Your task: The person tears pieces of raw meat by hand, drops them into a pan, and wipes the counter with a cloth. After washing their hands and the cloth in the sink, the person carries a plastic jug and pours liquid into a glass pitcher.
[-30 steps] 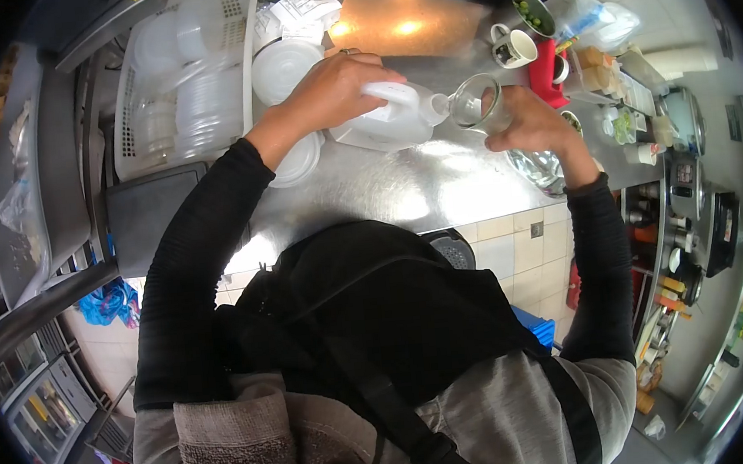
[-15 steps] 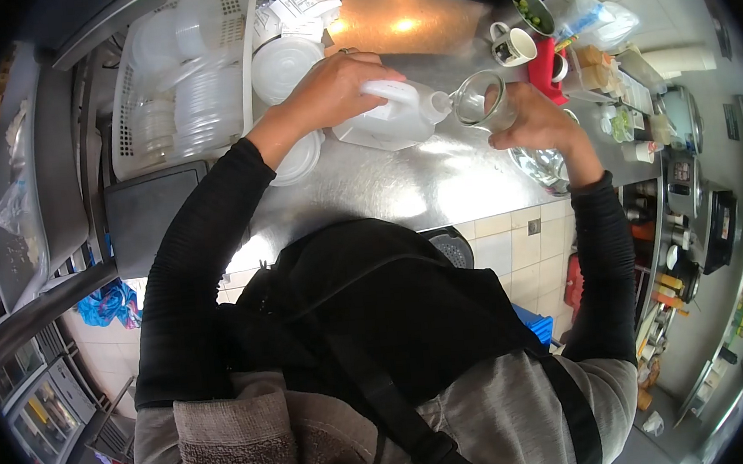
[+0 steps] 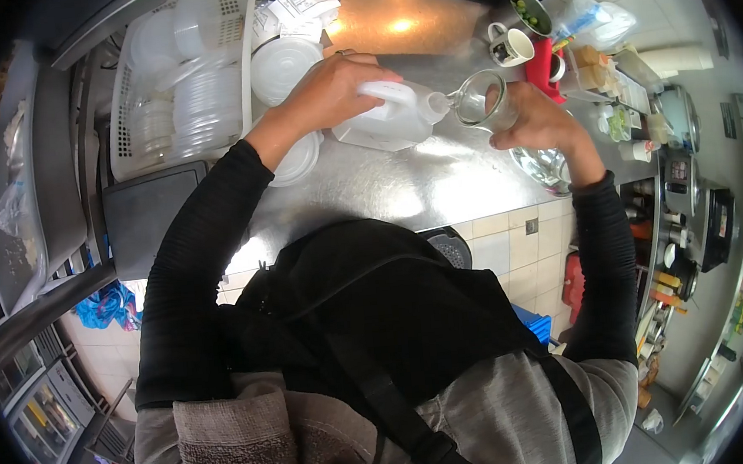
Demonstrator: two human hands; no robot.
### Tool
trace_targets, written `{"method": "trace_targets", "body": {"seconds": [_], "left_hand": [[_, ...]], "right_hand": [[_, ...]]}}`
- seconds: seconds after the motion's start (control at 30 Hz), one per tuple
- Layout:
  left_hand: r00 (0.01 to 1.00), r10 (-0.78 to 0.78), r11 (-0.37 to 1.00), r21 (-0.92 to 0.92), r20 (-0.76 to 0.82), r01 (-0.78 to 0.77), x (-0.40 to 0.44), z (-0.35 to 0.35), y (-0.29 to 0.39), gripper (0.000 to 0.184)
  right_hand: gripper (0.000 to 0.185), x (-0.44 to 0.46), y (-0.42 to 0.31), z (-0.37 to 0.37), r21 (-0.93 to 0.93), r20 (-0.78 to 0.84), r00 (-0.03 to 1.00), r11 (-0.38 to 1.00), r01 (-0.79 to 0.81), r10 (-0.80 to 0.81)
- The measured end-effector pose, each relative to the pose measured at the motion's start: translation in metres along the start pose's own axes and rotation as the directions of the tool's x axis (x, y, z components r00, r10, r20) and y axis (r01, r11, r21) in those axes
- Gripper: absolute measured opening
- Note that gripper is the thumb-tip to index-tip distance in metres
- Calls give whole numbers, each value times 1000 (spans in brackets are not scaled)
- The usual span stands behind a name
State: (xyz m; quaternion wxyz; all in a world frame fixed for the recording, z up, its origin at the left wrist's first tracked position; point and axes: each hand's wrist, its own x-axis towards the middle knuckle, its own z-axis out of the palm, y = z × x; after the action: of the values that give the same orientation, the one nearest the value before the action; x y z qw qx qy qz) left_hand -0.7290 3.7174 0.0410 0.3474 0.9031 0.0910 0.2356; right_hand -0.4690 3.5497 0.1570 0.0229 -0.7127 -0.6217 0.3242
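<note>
My left hand (image 3: 344, 87) is wrapped round the handle of a translucent white plastic jug (image 3: 394, 127). The jug is tipped over, its mouth pointing right at the rim of a clear glass carafe (image 3: 472, 106). Round the carafe's neck, my right hand (image 3: 537, 119) is closed, and the wide glass body shows below the wrist. Jug mouth and carafe rim are very close; whether they touch, or liquid is flowing, I cannot tell. White lidded tubs (image 3: 289, 68) stand beside my left wrist.
A white perforated basket (image 3: 247, 58) of clear plastic containers is at the left of the steel counter (image 3: 343, 199). Behind my right hand are a mug (image 3: 511, 47), a metal bowl of green pieces (image 3: 530, 12) and a red object (image 3: 542, 70). A dark box (image 3: 156, 214) sits front left.
Almost nothing differs. The jug's mouth has shifted very slightly, and both hands keep their holds in nearly the same place.
</note>
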Motion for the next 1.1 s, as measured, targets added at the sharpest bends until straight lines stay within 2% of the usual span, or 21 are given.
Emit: {"method": "trace_targets", "body": {"seconds": [0.47, 0.67, 0.93, 1.1], "left_hand": [[1000, -19, 999, -37, -17, 19, -3, 1, -1, 37], [1000, -17, 999, -35, -3, 17, -4, 0, -2, 38], [1000, -16, 1000, -18, -2, 16, -4, 0, -3, 39], [999, -31, 999, -25, 5, 31, -4, 0, -4, 38]], "right_hand": [[39, -3, 0, -1, -52, -47, 999, 999, 7, -10], [42, -3, -5, -4, -32, 5, 1000, 999, -23, 23], [46, -3, 1, -4, -110, 12, 999, 993, -35, 37], [44, -5, -7, -6, -49, 13, 1000, 999, -5, 6]]}}
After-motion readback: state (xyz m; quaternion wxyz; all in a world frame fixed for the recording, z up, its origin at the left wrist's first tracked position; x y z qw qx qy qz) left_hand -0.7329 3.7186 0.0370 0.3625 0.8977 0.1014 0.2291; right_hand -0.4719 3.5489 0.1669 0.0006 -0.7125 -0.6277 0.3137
